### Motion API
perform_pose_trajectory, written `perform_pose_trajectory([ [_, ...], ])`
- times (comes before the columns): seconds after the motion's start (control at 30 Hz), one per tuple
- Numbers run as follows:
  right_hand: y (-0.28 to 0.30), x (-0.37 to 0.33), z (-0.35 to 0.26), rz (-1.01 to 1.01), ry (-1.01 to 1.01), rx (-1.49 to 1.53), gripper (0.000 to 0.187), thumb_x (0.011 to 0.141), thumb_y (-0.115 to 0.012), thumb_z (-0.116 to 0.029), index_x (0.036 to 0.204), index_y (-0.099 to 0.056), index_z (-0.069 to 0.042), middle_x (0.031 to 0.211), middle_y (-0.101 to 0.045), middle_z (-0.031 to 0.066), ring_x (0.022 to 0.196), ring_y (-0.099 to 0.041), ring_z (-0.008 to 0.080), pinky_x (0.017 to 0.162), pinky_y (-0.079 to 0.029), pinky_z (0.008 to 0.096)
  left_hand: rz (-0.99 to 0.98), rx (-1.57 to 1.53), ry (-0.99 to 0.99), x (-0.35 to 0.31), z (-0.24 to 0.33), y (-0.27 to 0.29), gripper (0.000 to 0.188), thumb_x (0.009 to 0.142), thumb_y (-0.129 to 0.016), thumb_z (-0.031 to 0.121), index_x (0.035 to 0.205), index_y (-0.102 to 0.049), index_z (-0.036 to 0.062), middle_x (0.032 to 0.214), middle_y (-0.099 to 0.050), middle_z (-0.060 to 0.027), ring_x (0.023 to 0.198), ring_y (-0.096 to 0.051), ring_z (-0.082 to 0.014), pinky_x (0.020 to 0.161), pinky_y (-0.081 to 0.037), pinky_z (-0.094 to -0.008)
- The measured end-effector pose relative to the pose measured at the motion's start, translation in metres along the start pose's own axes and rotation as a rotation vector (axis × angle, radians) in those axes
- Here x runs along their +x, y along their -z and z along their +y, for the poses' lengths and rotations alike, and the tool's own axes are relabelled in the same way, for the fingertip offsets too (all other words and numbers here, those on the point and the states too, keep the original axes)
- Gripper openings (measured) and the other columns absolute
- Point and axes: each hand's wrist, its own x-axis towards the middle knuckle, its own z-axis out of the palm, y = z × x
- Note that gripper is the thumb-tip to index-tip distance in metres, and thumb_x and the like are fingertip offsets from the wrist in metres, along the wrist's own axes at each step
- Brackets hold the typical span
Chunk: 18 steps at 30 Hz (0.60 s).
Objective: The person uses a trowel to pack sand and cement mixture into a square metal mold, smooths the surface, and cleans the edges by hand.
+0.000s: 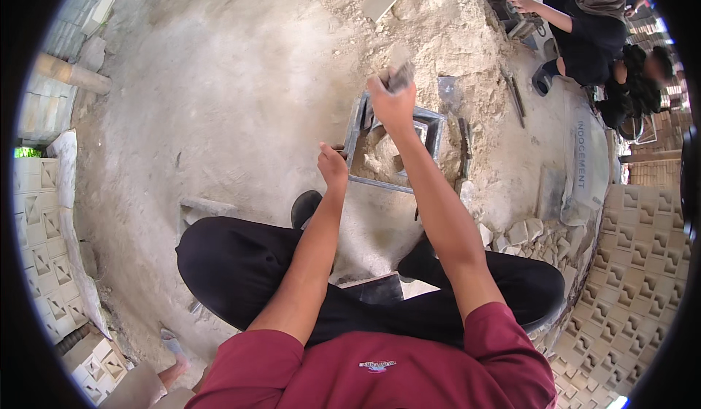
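Observation:
A square dark metal mould sits on the ground before me, with sandy powder heaped inside it around a smaller inner metal frame. At the mould's left side, my left hand is closed on what looks like a short dark handle. My right hand is above the far side of the mould, its fingers wrapped around a grey, powder-covered piece. Motion blur hides that piece's exact kind.
A large pale powder pile lies beyond the mould, with thin metal bars to its right. Broken slabs lie at the right, near stacked pale blocks. Co-workers sit at the far right. A bare foot shows at lower left.

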Motion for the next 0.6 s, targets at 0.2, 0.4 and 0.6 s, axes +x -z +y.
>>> perform_pose_trajectory([
  [0.2,-0.007,0.001,-0.006,-0.013,-0.028,0.022,0.023,0.077,-0.062,-0.002,0.060,-0.047,-0.005,0.057,-0.047,-0.0044,0.053,-0.039,0.0034,0.047,-0.031,0.0243,0.002,0.008,0.018,-0.003,0.009,0.005,0.066,0.096,-0.023,0.042,0.083,-0.068,-0.0038,0.069,-0.065,-0.0136,0.068,-0.061,-0.0253,0.071,-0.046,-0.0369],
  [0.4,-0.015,0.006,-0.011,0.008,-0.048,-0.029,0.032,0.076,-0.063,-0.008,0.054,-0.040,-0.007,0.051,-0.042,-0.0057,0.049,-0.037,0.0038,0.044,-0.029,0.0266,-0.001,0.011,0.010,-0.001,0.004,0.005,0.066,0.096,-0.024,0.042,0.082,-0.068,-0.0042,0.070,-0.065,-0.0141,0.069,-0.061,-0.0256,0.071,-0.047,-0.0373],
  [0.6,-0.009,-0.004,-0.004,0.000,0.046,-0.120,0.033,0.076,-0.065,-0.009,0.054,-0.040,-0.006,0.051,-0.041,-0.0044,0.049,-0.036,0.0044,0.044,-0.029,0.0272,0.002,0.020,-0.007,-0.006,0.008,0.001,0.066,0.097,-0.024,0.042,0.081,-0.068,-0.0047,0.068,-0.065,-0.0145,0.067,-0.062,-0.0274,0.072,-0.048,-0.0383],
])
